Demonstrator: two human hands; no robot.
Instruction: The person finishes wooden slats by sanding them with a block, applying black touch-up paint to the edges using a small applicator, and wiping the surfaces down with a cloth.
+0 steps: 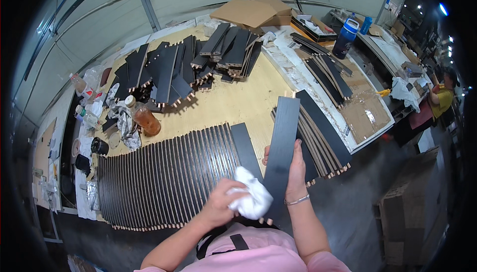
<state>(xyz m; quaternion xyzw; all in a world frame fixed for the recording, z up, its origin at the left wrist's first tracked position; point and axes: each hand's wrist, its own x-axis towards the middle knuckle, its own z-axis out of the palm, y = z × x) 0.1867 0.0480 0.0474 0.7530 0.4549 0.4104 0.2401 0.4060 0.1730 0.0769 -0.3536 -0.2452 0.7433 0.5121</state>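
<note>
My right hand is closed around a dark board that stands tilted up in front of me, with small wooden dowels at its ends. My left hand grips a crumpled white cloth beside the board's lower part; whether the cloth touches the board I cannot tell. To the left, a long row of similar boards is lined up closely on edge, dowels toward me, and one board lies flat at its right end. Behind the held board, more dark boards lie stacked.
Loose dark boards are heaped at the back of the wooden table. A bottle of amber liquid, rags and a black cup stand at left. A blue jug is at the back right. Another person is at far right.
</note>
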